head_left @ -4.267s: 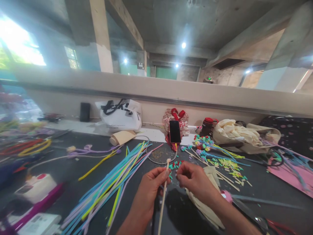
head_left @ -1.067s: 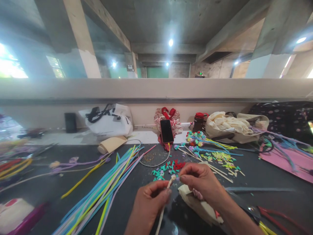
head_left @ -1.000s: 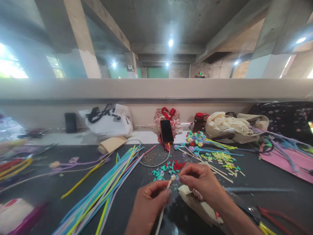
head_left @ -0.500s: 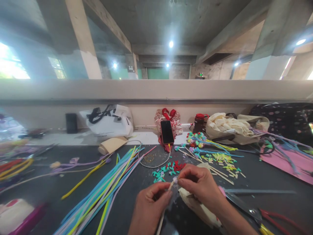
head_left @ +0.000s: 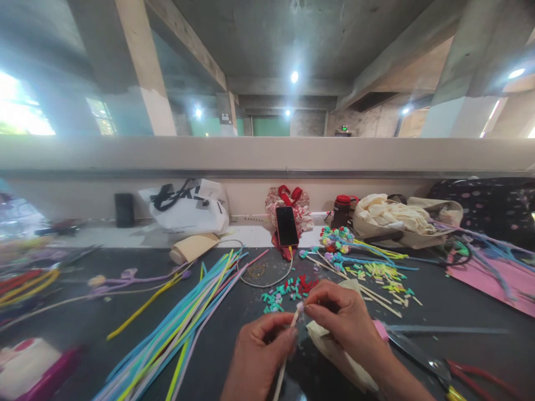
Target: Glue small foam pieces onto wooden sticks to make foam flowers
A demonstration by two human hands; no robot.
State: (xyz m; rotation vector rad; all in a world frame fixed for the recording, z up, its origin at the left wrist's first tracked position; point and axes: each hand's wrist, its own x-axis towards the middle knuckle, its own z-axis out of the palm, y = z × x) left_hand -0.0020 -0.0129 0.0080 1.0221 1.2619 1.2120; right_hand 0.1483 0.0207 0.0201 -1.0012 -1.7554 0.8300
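My left hand (head_left: 259,356) grips a thin cream stick (head_left: 292,328) that slants up from the bottom edge. My right hand (head_left: 340,320) pinches a tiny pale purple piece (head_left: 300,306) right at the stick's top end. Both hands hover over the dark table (head_left: 460,345), close to its near edge. Just beyond them lies a scatter of small teal and red cut pieces (head_left: 286,289). A cream cloth bag (head_left: 334,356) lies under my right wrist.
A sheaf of long coloured pipe cleaners (head_left: 184,317) fans out on the left. A phone (head_left: 287,226) leans on a red bag at the back, with a white bag (head_left: 188,207) and beige cloth (head_left: 397,220) either side. Finished flower stems (head_left: 355,256) and red-handled pliers (head_left: 468,376) lie right.
My hands have stayed together on the stick. The right fingers have settled the purple piece onto the stick's tip, and the view has shifted slightly.
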